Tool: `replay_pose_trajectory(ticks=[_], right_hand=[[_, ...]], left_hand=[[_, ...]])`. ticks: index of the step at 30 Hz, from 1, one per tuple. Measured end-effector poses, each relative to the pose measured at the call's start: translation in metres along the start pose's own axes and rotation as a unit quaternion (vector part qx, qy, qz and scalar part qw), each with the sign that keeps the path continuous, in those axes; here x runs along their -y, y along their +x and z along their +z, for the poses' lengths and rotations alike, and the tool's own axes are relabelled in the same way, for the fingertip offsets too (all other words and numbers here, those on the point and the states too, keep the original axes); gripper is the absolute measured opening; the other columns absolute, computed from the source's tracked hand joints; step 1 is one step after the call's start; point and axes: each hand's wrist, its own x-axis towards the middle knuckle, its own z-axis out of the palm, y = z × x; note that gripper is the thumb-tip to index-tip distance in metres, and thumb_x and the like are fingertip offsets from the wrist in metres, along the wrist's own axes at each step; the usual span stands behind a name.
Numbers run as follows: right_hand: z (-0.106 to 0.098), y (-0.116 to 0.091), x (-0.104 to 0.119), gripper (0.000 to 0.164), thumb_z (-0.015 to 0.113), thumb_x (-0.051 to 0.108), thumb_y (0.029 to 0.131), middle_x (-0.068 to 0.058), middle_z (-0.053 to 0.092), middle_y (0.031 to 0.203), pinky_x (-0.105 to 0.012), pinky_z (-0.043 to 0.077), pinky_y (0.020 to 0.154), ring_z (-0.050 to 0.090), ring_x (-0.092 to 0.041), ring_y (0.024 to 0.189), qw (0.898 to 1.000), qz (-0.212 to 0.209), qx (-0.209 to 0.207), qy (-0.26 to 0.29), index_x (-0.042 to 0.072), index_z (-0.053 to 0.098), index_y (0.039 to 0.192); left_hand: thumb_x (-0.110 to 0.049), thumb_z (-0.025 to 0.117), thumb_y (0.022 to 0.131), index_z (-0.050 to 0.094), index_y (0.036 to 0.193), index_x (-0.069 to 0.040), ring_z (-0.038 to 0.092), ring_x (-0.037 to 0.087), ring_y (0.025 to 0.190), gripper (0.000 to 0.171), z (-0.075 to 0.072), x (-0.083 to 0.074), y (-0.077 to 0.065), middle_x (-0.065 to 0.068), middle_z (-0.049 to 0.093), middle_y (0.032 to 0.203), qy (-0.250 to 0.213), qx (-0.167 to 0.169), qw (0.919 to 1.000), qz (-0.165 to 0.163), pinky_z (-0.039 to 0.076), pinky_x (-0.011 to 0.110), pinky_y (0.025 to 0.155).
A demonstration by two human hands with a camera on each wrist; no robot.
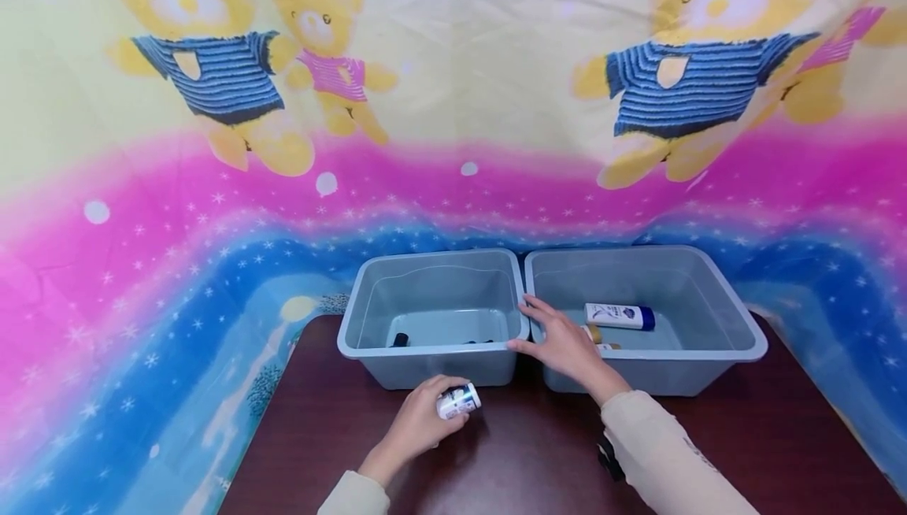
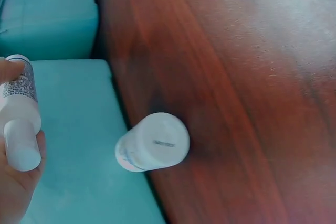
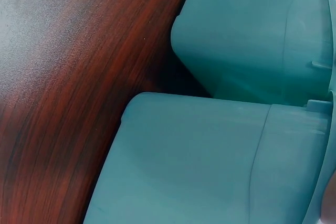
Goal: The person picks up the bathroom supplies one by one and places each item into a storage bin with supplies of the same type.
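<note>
My left hand [image 1: 425,414] grips a small white bottle [image 1: 459,401] with a blue-marked label, above the table in front of the left bin. In the left wrist view, this bottle's narrow white end [image 2: 22,150] points into the palm. Close by, a second white bottle [image 2: 167,139] shows its round end against the left bin's wall; in the head view I cannot make it out. My right hand [image 1: 564,346] rests with spread fingers at the left bin's near right corner, reaching over the right bin's rim. Only a sliver of it enters the right wrist view.
Two grey bins stand side by side: the left bin [image 1: 432,348] holds small black items [image 1: 401,339], and the right bin [image 1: 680,355] holds a white tube [image 1: 615,316] with a blue cap and gold-topped items [image 1: 594,334]. Under them is a dark wooden table [image 1: 524,468]; a printed cloth hangs behind.
</note>
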Motion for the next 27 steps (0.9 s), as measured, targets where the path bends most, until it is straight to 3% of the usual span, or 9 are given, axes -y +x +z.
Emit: replay_pose_trajectory(ticks=[12, 27], right_hand=[[0.001, 0.001, 0.000, 0.083, 0.074, 0.055, 0.082, -0.007, 0.031, 0.159, -0.061, 0.044, 0.096, 0.037, -0.041, 0.138, 1.000, 0.005, -0.003, -0.007, 0.015, 0.046, 0.149], [0.000, -0.001, 0.002, 0.082, 0.075, 0.054, 0.082, -0.008, 0.031, 0.159, -0.062, 0.043, 0.096, 0.036, -0.042, 0.138, 1.000, 0.002, 0.000, 0.007, 0.016, 0.046, 0.149]], left_hand=[[-0.024, 0.081, 0.082, 0.066, 0.126, -0.022, 0.055, 0.008, 0.090, 0.046, -0.031, -0.028, 0.010, -0.008, 0.063, 0.115, 0.001, 0.028, 0.9989, 0.038, 0.048, 0.027, 0.076], [-0.024, 0.079, 0.085, 0.064, 0.129, -0.023, 0.058, 0.010, 0.086, 0.047, -0.067, -0.044, 0.016, -0.002, 0.064, 0.119, 0.003, 0.039, 0.9989, 0.028, 0.051, 0.026, 0.071]])
